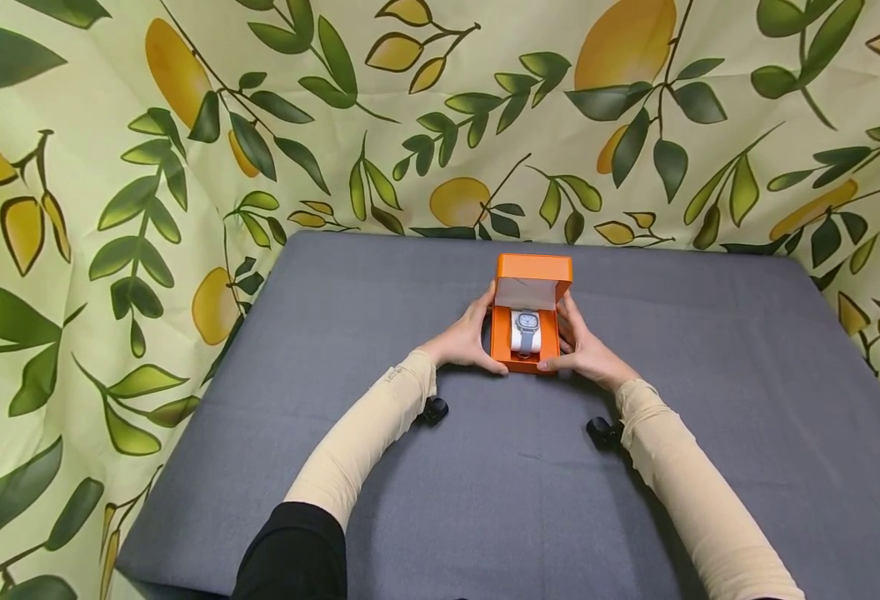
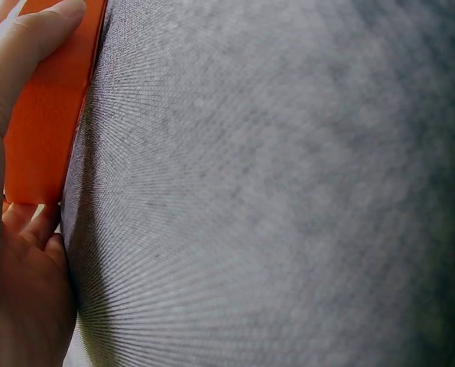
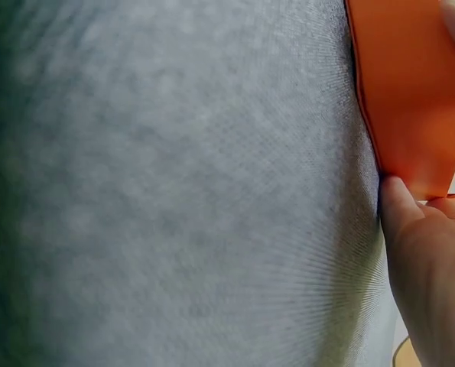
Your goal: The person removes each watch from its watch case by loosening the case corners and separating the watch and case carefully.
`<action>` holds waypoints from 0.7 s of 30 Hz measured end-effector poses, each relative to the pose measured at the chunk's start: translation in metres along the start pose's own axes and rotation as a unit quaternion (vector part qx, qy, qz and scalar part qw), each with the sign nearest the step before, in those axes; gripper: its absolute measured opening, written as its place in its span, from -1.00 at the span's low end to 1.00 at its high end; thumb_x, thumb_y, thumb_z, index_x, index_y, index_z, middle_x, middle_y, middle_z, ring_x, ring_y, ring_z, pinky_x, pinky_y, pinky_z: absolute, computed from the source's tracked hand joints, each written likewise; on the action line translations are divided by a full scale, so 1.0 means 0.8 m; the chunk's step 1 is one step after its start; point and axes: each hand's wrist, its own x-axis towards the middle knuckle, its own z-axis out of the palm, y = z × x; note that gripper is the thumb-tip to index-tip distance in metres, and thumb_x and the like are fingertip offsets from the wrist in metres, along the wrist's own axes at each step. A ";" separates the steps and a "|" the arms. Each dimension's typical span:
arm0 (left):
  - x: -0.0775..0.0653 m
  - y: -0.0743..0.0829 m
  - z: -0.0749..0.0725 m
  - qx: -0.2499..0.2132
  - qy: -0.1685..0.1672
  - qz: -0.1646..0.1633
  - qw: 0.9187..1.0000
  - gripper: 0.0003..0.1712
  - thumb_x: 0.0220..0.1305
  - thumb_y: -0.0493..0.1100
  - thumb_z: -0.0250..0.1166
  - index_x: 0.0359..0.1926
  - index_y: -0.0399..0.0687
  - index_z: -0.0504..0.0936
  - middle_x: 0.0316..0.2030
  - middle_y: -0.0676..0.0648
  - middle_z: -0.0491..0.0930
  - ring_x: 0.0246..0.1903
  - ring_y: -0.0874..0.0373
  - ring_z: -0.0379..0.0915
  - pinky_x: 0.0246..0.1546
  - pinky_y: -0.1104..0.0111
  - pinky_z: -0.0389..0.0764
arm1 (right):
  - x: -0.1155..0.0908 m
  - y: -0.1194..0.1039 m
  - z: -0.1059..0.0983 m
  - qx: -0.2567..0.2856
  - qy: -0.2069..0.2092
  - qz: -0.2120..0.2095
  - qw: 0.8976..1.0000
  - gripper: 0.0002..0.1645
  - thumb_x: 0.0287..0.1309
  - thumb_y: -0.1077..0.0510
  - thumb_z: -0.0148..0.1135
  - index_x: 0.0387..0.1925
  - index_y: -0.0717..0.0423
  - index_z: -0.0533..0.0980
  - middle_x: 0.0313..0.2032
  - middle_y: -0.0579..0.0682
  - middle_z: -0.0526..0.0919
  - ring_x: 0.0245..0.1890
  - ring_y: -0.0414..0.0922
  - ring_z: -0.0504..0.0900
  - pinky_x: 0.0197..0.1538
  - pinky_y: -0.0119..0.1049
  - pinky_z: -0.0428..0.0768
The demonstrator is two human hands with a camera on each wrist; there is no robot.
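Observation:
An orange watch box [image 1: 550, 333] sits on the grey surface with its lid [image 1: 534, 267] raised. Inside it, a watch [image 1: 527, 322] with a pale face and a grey-blue strap is wrapped round a white cushion [image 1: 516, 339]. My left hand [image 1: 464, 338] grips the box's left side, its thumb at the front corner. On the opposite side my right hand [image 1: 592, 355] holds the box, thumb at the front edge and fingers along the side. Both wrist views show the outer orange wall [image 2: 47, 122] between thumb and fingers; some fingertips are hidden behind the box.
A grey cloth-covered table [image 1: 380, 300] spreads around the box. Behind it and to the left hangs a cream curtain [image 1: 410, 150] printed with leaves and yellow fruit. A small black device [image 1: 434, 411] sits under the left wrist, another black device [image 1: 603, 432] by the right.

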 end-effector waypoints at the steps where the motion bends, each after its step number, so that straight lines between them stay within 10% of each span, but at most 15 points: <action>1: 0.000 0.000 0.000 0.000 -0.001 -0.002 1.000 0.60 -0.55 0.20 0.51 0.25 0.39 -0.61 0.34 -0.09 -0.19 0.29 0.11 -0.08 0.27 0.26 0.11 | 0.000 -0.001 0.000 -0.001 0.001 0.004 1.000 0.46 -0.30 0.31 0.39 0.20 -0.56 -0.50 0.36 -0.04 -0.46 0.37 0.03 -0.34 0.33 0.03 -0.13; 13: 0.001 0.006 -0.003 0.007 -0.032 -0.020 0.999 0.64 -0.53 0.18 0.51 0.16 0.43 -0.78 0.35 -0.15 -0.26 0.33 0.06 -0.18 0.29 0.24 0.06 | 0.003 -0.012 0.000 -0.077 -0.003 0.030 0.997 0.50 -0.31 0.23 0.40 0.15 -0.61 -0.60 0.33 0.04 -0.46 0.35 0.12 -0.27 0.28 0.13 -0.07; 21: -0.004 0.003 0.000 -0.006 -0.008 0.022 1.000 0.63 -0.49 0.17 0.50 0.19 0.39 -0.76 0.36 -0.05 -0.41 0.34 0.11 -0.27 0.28 0.21 0.09 | -0.001 -0.007 0.011 0.009 0.026 -0.013 1.000 0.51 -0.28 0.35 0.37 0.19 -0.49 -0.63 0.34 0.09 -0.49 0.35 0.14 -0.30 0.30 0.10 -0.16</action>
